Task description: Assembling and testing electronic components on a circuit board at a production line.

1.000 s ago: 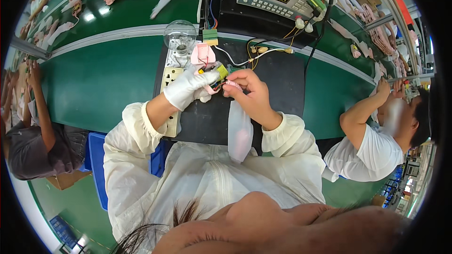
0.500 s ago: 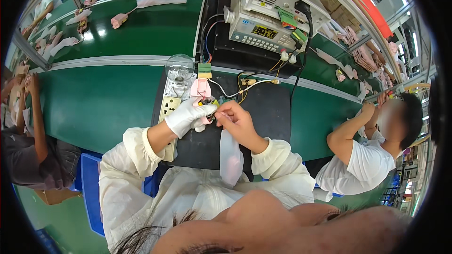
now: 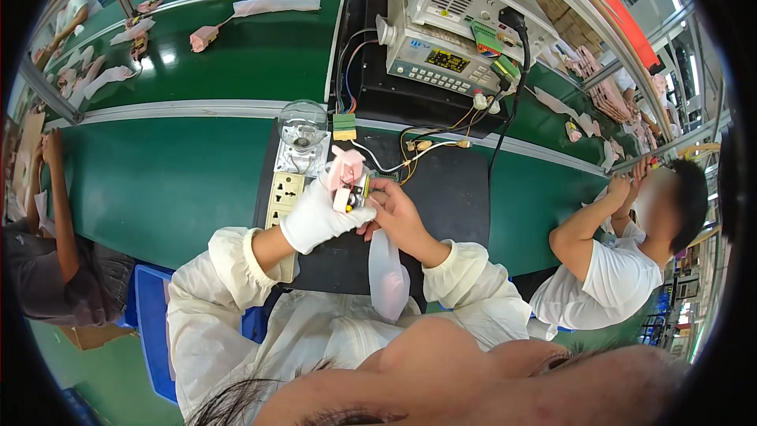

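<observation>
My left hand (image 3: 322, 219), in a white glove, is closed around a small pink plastic-cased circuit board (image 3: 347, 180) with a yellow part and dark components facing up. My bare right hand (image 3: 400, 221) is closed at the board's right edge, its fingertips against it; what lies between them is hidden. Below the right hand hangs a translucent white sleeve (image 3: 388, 276) with something pinkish inside. Just beyond the board stands a green-and-yellow terminal block (image 3: 344, 126) with coloured wires. A clear glass bulb (image 3: 303, 123) sits in a white base left of it.
A cream socket strip (image 3: 285, 192) runs along the left of the black mat (image 3: 449, 197). White and yellow leads (image 3: 430, 144) lie on the mat. Stacked test instruments (image 3: 449, 51) stand behind. A conveyor (image 3: 252, 63) carries pink parts. Co-workers sit left and right (image 3: 599, 260).
My left hand has turned the circuit board, so its components now face up and its pink end has come nearer, away from the terminal block. The right hand has stayed beside it.
</observation>
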Available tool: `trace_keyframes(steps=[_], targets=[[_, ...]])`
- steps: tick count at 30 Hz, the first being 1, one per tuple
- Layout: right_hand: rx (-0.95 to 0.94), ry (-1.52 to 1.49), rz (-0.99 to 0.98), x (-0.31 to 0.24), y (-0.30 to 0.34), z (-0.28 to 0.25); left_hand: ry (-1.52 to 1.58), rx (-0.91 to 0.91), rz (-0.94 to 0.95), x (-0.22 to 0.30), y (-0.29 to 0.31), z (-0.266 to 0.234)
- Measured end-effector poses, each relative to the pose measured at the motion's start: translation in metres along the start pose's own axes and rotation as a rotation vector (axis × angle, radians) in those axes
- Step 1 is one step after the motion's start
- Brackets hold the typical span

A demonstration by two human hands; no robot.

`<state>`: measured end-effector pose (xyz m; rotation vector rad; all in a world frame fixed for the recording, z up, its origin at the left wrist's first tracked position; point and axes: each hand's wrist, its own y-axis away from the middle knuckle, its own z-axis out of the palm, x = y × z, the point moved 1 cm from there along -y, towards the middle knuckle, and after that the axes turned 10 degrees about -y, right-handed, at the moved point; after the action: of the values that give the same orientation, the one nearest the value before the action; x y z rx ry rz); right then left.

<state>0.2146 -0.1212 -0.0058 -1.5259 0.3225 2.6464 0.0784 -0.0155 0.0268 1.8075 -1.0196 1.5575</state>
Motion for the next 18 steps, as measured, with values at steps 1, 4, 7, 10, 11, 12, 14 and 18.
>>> trace_keyframes(steps=[1, 4, 7, 10, 11, 12, 14, 18], targets=[[-0.025, 0.048, -0.012, 0.003, -0.002, -0.002, -0.016, 0.006, 0.08, 0.001, -0.001, 0.0], [-0.074, 0.143, -0.033, 0.01, -0.001, -0.007, -0.14, 0.035, 0.135, -0.005, -0.002, -0.001], [-0.064, 0.183, -0.087, 0.015, 0.003, -0.008, -0.18, 0.051, 0.178, -0.008, -0.002, 0.001], [-0.066, 0.106, -0.067, 0.014, 0.004, -0.006, -0.135, 0.05, 0.201, -0.004, -0.001, 0.001], [-0.068, 0.067, -0.055, 0.012, 0.004, -0.005, -0.055, -0.021, 0.019, -0.003, -0.003, -0.005], [-0.057, 0.058, -0.049, 0.012, 0.004, -0.006, 0.025, -0.095, -0.169, 0.003, -0.006, -0.01], [-0.086, 0.046, -0.04, 0.009, 0.0, -0.007, 0.109, -0.175, -0.378, 0.007, -0.008, -0.014], [-0.194, -0.054, -0.008, 0.0, -0.003, -0.011, 0.513, -0.09, -0.381, 0.007, -0.001, -0.012]])
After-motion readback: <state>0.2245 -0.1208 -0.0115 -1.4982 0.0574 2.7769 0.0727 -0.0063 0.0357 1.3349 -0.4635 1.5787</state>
